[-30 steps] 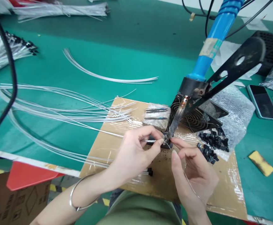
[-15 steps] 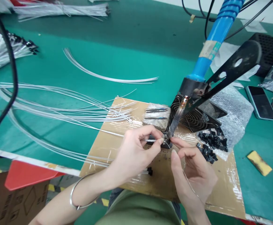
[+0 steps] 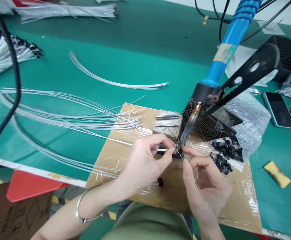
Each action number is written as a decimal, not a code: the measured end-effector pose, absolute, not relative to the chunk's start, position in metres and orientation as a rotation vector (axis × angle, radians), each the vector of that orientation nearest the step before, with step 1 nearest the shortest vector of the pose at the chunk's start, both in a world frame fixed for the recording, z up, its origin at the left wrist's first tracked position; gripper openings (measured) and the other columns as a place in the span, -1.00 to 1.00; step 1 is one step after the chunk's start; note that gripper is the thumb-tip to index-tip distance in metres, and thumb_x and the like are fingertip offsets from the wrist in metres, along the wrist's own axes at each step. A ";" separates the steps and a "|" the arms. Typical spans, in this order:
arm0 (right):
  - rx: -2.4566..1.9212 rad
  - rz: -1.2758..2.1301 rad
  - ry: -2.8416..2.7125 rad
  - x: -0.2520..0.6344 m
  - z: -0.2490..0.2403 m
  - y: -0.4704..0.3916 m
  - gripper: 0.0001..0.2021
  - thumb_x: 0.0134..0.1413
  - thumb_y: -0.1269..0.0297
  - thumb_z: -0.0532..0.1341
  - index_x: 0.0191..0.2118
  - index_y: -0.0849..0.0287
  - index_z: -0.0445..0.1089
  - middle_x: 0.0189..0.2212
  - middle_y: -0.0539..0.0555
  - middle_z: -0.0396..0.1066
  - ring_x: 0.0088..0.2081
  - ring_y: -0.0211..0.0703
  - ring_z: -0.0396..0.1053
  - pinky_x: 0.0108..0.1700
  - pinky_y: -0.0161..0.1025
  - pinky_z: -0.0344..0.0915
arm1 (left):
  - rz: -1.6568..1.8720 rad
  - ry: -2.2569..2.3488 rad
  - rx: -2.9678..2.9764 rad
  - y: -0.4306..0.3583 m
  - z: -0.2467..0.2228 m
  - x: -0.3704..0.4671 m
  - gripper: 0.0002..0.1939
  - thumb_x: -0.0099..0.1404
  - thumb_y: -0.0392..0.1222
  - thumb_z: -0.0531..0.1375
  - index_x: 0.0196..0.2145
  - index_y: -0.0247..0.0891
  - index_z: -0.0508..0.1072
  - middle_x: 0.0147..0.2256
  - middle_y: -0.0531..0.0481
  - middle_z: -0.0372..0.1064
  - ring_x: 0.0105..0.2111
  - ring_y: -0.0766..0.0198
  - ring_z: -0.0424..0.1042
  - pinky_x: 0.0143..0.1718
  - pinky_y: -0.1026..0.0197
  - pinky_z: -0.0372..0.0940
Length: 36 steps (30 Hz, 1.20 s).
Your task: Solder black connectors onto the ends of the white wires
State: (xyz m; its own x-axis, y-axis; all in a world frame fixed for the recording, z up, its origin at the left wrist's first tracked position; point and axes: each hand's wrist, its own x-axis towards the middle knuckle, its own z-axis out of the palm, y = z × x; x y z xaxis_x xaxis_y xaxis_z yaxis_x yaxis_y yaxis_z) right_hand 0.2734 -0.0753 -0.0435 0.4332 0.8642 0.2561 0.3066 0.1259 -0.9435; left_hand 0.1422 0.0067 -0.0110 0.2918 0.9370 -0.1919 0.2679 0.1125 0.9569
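Note:
Under the tip of a blue-handled soldering iron (image 3: pixel 189 128), my left hand (image 3: pixel 147 160) pinches the end of a thin white wire (image 3: pixel 120 142) over a small dark block (image 3: pixel 162 148). My right hand (image 3: pixel 206 181) is just right of the tip, its fingers curled round a thin solder wire (image 3: pixel 202 193) that runs across the palm. The small part at the tip is mostly hidden by my fingertips. White wires (image 3: pixel 85 123) lie to the left, their ends on the brown board (image 3: pixel 240 196). A dark connector (image 3: pixel 160 182) sits below my left hand.
A pad (image 3: pixel 166 131) with metal pins lies behind my hands. To the right are black connector pieces (image 3: pixel 227 150), a phone (image 3: pixel 279 110) and a yellow sponge (image 3: pixel 277 174). A coiled iron stand (image 3: pixel 205 126) is behind the tip. A black cable (image 3: pixel 16 80) crosses the left side.

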 end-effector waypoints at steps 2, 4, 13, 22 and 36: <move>-1.444 0.558 -1.119 0.274 -0.044 -0.076 -0.88 0.22 0.43 0.30 -0.34 0.11 0.42 -0.06 0.15 0.63 -0.03 -0.04 0.60 0.03 -0.11 0.47 | 0.727 1.212 1.403 0.007 -0.011 0.142 -0.89 0.19 -0.22 0.23 -0.45 -0.28 0.49 -0.39 -0.06 0.54 -0.36 0.20 0.47 -0.36 0.21 0.28; -1.450 0.550 -1.119 0.273 -0.044 -0.075 -0.88 0.22 0.43 0.30 -0.34 0.11 0.42 -0.06 0.16 0.63 -0.03 -0.03 0.60 0.03 -0.10 0.47 | 0.732 1.213 1.408 0.006 -0.011 0.142 -0.90 0.19 -0.22 0.22 -0.45 -0.27 0.49 -0.39 -0.05 0.54 -0.37 0.20 0.47 -0.37 0.21 0.27; -1.421 0.534 -1.106 0.270 -0.044 -0.075 -0.87 0.20 0.47 0.31 -0.33 0.11 0.42 -0.07 0.16 0.62 -0.02 -0.05 0.59 0.05 -0.11 0.46 | 0.749 1.211 1.422 0.006 -0.010 0.143 -0.89 0.19 -0.22 0.22 -0.45 -0.28 0.49 -0.39 -0.06 0.54 -0.38 0.21 0.46 -0.38 0.21 0.27; -1.426 0.508 -1.114 0.269 -0.044 -0.074 -0.89 0.20 0.46 0.32 -0.32 0.11 0.43 -0.08 0.18 0.63 -0.05 -0.04 0.60 0.01 -0.12 0.50 | 0.761 1.215 1.437 0.004 -0.012 0.142 -0.89 0.19 -0.22 0.21 -0.45 -0.27 0.50 -0.38 -0.05 0.55 -0.37 0.21 0.48 -0.38 0.23 0.27; -1.425 0.495 -1.127 0.270 -0.045 -0.073 -0.89 0.21 0.44 0.31 -0.32 0.11 0.42 -0.12 0.18 0.62 -0.06 -0.01 0.60 0.02 -0.07 0.50 | 0.753 1.200 1.414 0.004 -0.014 0.142 -0.91 0.19 -0.25 0.21 -0.44 -0.29 0.50 -0.37 -0.06 0.55 -0.36 0.20 0.49 -0.37 0.22 0.28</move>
